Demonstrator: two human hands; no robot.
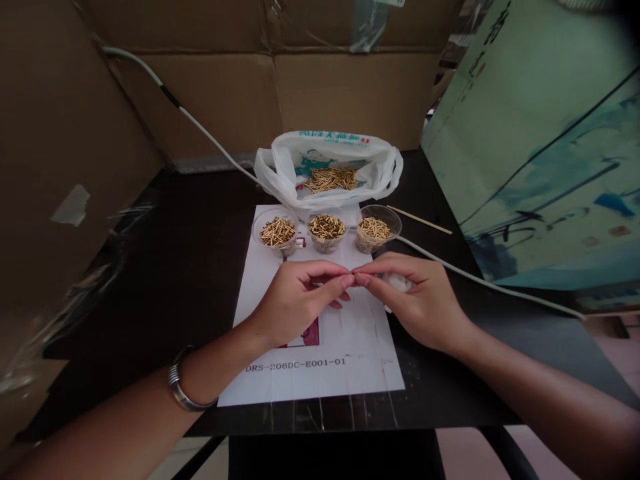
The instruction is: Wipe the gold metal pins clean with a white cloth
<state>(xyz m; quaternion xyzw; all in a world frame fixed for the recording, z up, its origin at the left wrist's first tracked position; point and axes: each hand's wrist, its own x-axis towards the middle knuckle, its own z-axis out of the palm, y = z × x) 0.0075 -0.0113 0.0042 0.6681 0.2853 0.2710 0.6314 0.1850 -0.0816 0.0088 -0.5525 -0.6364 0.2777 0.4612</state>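
My left hand [300, 300] and my right hand [425, 300] meet fingertip to fingertip over a white printed sheet [280, 387]. Thumb and index finger are pinched together on both; whatever tiny piece lies between them is too small to make out. Just beyond stand three clear plastic cups: the left cup [255, 229], the middle cup [327, 247] and the right cup [397, 225]. Each is filled with small brass-coloured pins. A whitish, translucent item [399, 283] shows partly behind my right hand; its kind is unclear.
Behind the cups, a white plastic bag [274, 175] gapes with longer brass-coloured pins [333, 179] inside. A thin wooden stick [420, 220] lies at right. One white cable [500, 289] crosses the dark table [185, 267]. Cardboard [350, 93] walls the back and left; a pale green printed panel [540, 147] borders the right.
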